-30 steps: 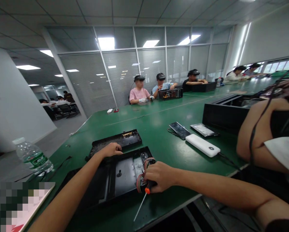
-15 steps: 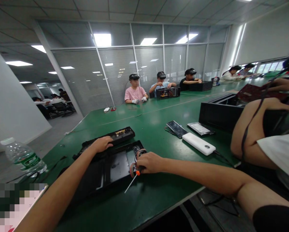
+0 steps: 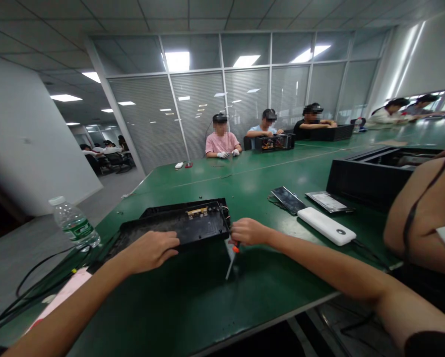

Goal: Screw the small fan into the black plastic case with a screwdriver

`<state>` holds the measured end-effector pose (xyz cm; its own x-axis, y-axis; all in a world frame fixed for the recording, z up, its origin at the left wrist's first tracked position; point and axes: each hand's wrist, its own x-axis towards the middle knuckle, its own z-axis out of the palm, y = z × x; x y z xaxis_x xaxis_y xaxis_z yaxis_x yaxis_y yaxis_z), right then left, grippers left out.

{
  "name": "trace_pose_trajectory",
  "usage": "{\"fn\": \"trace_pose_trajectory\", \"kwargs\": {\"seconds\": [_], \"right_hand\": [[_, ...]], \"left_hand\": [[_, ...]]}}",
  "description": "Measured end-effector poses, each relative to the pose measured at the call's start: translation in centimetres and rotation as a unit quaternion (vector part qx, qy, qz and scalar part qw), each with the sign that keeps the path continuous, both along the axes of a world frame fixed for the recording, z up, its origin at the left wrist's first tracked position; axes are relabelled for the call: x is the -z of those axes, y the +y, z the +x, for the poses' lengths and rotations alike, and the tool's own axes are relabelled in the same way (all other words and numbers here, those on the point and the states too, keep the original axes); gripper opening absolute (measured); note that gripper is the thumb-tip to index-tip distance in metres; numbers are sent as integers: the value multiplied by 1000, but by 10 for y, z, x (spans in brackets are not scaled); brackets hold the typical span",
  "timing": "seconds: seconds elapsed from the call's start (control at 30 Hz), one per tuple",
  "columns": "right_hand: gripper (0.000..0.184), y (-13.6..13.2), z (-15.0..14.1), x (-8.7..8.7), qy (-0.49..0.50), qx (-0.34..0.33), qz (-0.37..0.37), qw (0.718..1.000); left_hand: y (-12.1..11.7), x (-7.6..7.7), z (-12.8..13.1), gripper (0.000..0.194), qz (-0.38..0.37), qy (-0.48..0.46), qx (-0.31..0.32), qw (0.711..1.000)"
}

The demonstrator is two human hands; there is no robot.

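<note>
A flat black plastic case (image 3: 177, 225) with a small brass-coloured part inside lies on the green table (image 3: 215, 183) in front of me. My left hand (image 3: 151, 250) grips its near edge, fingers curled over the rim. My right hand (image 3: 248, 231) is at the case's right corner, closed on a screwdriver (image 3: 230, 263) with an orange collar, its metal shaft pointing down toward the table. A few coloured wires show at that corner.
A water bottle (image 3: 73, 224) stands at the left, with black cables (image 3: 29, 282) and a pink sheet (image 3: 64, 292) nearby. Two phones (image 3: 288, 200), a white power bank (image 3: 326, 226) and an open black chassis (image 3: 371, 171) sit right. A neighbour's arm (image 3: 419, 208) is close. Several people sit at the far end.
The view has swung. The black case now sits farther from me, its inside turned my way. My left hand moved to its near edge, my right hand with the screwdriver to its right corner.
</note>
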<state>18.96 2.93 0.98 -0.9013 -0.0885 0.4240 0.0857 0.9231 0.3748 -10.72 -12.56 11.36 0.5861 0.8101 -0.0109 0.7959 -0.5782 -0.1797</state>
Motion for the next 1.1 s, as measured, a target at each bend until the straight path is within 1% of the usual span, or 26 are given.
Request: {"fn": "trace_pose_trajectory", "kwargs": {"seconds": [0.03, 0.07, 0.1, 0.17, 0.2, 0.27, 0.3, 0.37, 0.43, 0.5, 0.57, 0.63, 0.67, 0.73, 0.8, 0.83, 0.9, 0.97, 1.03, 1.1], "right_hand": [[30, -9, 14, 1, 5, -21, -8, 1000], [31, -18, 25, 1, 34, -16, -24, 999], [30, -27, 34, 1, 62, 0, -43, 997], [31, -42, 39, 1, 92, 29, -75, 992], [33, -49, 38, 1, 85, 31, -84, 992], [40, -59, 28, 3, 40, 2, -85, 996], [40, -62, 23, 5, 14, -18, -81, 996], [33, -68, 14, 10, -23, -41, -75, 996], [29, -71, 8, 15, -38, -34, -78, 996], [28, -72, 5, 17, -37, -9, -87, 996], [27, -71, 3, 17, -36, 13, -95, 995], [26, -68, 1, 16, -40, 28, -102, 994], [25, -67, 0, 15, -43, 35, -104, 993], [23, -63, 0, 14, -50, 50, -108, 992], [23, -60, 0, 13, -57, 57, -111, 991], [23, -58, 1, 13, -60, 56, -112, 990], [23, -56, 2, 12, -67, 50, -113, 990], [24, -54, 3, 10, -69, 43, -115, 990], [25, -54, 4, 8, -71, 35, -116, 990], [26, -54, 4, 7, -72, 31, -113, 990]], "left_hand": [[-7, 8, 2, 20, -14, -1, 0, 1000], [-14, 15, 4, 19, -25, -5, 1, 1000], [-20, 22, 7, 19, -35, -10, 2, 999], [-30, 32, 15, 18, -47, -23, 5, 999], [-34, 36, 18, 16, -52, -29, 7, 998], [-42, 44, 23, 14, -64, -38, 9, 997], [-45, 47, 23, 14, -71, -40, 9, 997], [-48, 52, 21, 15, -84, -41, 5, 996], [-46, 55, 18, 16, -92, -40, -1, 995], [-35, 53, 16, 19, -105, -45, -3, 993], [-14, 48, 19, 22, -111, -63, 4, 992], [16, 45, 28, 23, -79, -85, 13, 993], [33, 46, 34, 24, -38, -94, 12, 995], [66, 53, 46, 26, 19, -75, 10, 997], [93, 67, 55, 20, 28, -31, 16, 999], [102, 74, 58, 18, 32, -15, 19, 999], [113, 87, 60, 19, 45, 3, 31, 999], [115, 95, 59, 20, 67, 13, 42, 997], [112, 97, 59, 20, 82, 22, 49, 995], [110, 95, 58, 19, 92, 27, 57, 994]]}}
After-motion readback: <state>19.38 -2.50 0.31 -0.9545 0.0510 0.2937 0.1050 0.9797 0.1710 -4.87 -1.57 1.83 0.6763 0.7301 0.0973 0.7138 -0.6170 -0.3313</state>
